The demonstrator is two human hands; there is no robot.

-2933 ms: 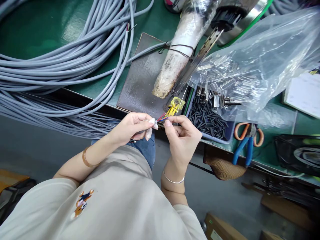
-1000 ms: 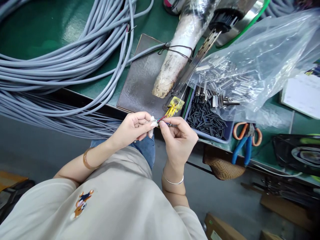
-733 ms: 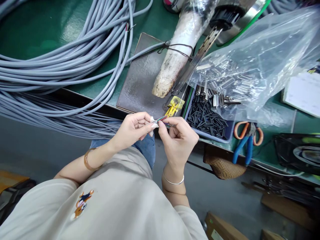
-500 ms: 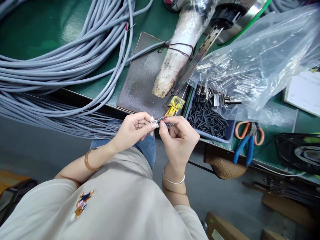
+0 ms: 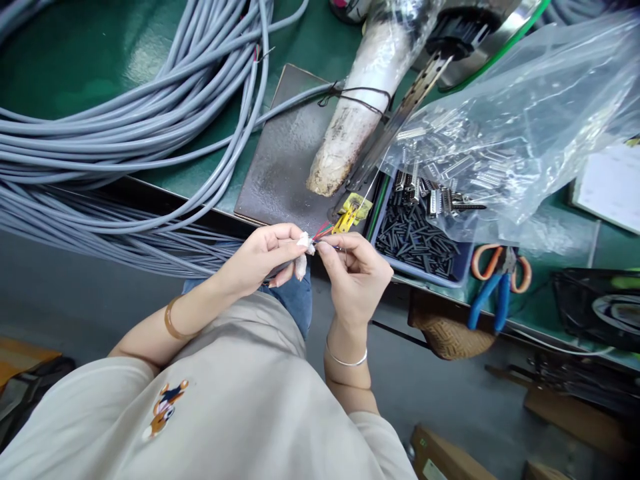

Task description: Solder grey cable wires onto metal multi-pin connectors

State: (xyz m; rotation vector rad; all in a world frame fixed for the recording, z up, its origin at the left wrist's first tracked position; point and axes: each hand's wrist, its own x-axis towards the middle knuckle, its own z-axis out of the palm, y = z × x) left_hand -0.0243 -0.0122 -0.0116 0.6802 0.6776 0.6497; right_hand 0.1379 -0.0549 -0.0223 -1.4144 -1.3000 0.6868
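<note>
My left hand point(image 5: 267, 257), with white wrapping on its fingertips, is closed on the end of a grey cable. Thin coloured wires point(image 5: 323, 231), red and green among them, fan out from that end. My right hand point(image 5: 355, 270) pinches at the same wires from the other side, thumb against forefinger. Both hands meet just in front of the bench edge. Right behind them a yellow clip-like piece point(image 5: 346, 219) lies by the dark plate point(image 5: 280, 160). Fingers hide most of the cable end.
Coiled grey cable point(image 5: 150, 133) covers the bench at left. A white-wrapped tool point(image 5: 345, 120) leans over the plate. The blue tray point(image 5: 450, 283) holds black tubes and metal connectors, below a clear plastic bag point(image 5: 540, 120). Pliers point(image 5: 500, 287) overhang the bench edge.
My left fingers have shifted their hold on the cable end, and the coloured wires now spread upward more visibly. My right hand has moved slightly left, still pinching.
</note>
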